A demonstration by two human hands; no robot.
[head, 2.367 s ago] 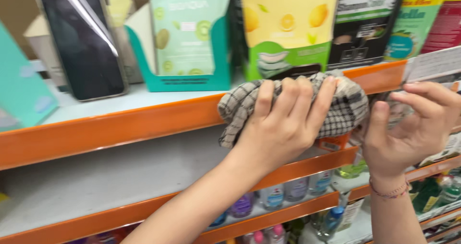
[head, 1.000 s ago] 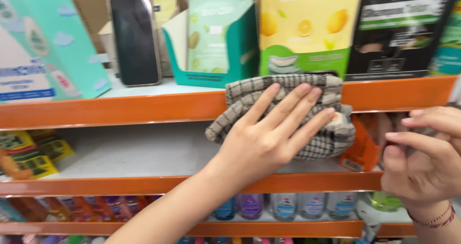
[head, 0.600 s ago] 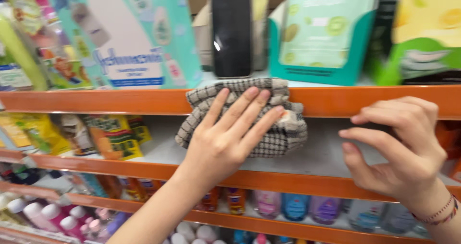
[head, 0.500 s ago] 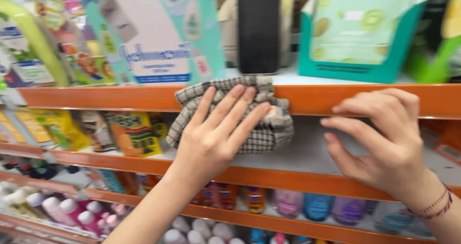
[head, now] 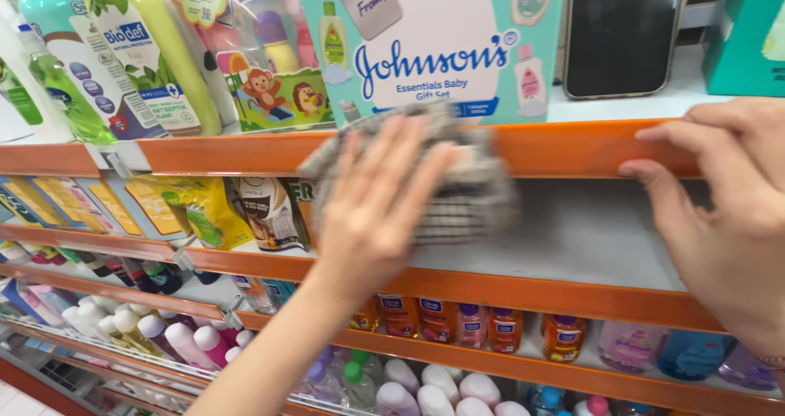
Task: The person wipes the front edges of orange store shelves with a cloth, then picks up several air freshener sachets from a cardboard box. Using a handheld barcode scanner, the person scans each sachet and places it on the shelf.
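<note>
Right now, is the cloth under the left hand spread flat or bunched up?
Bunched up. The checked cloth shows thick folds beside the left hand, which presses it against the orange shelf edge.

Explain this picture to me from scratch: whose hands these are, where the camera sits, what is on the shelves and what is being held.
There is no machine here. The picture comes from a camera worn on a person's head, so it sees what they see: their own two bare hands in front of store shelving. The left hand presses a grey checked cloth flat against the orange shelf edge; the cloth looks blurred. The right hand holds nothing and rests its fingertips on the same orange edge further right. On the top shelf stand a pale blue gift box, a dark flat phone-like slab and green bottles. The shelf below holds yellow pouches, and the lower rows hold small coloured bottles.
</note>
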